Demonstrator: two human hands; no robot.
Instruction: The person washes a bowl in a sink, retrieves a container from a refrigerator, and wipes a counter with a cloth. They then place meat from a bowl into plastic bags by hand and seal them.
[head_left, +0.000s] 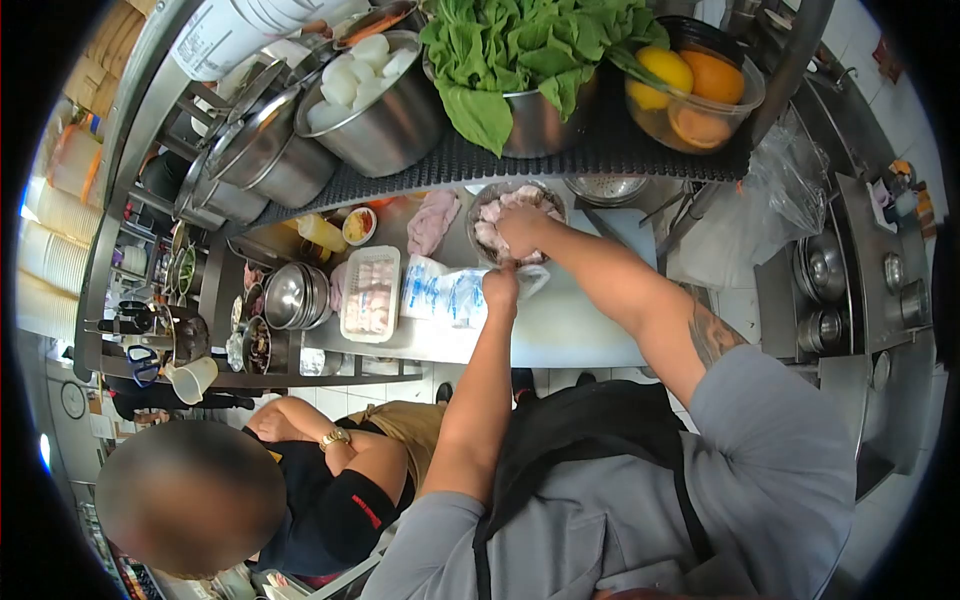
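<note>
My left hand point(500, 288) grips the open mouth of a clear plastic bag with blue print point(440, 295), which lies on the steel counter point(570, 330). My right hand point(520, 233) is over the near rim of a metal bowl point(478, 200) filled with pale raw meat pieces point(500, 208). Its fingers are closed around some meat, just above the bag's mouth. The two hands almost touch.
A white tray of meat point(370, 295), stacked steel bowls point(295, 295) and a pink lump point(432, 220) sit to the left. On the shelf above are lettuce point(520, 50), citrus fruit point(690, 85) and steel bowls point(370, 110). Another person point(310, 480) stands at lower left. Pots point(825, 265) are at right.
</note>
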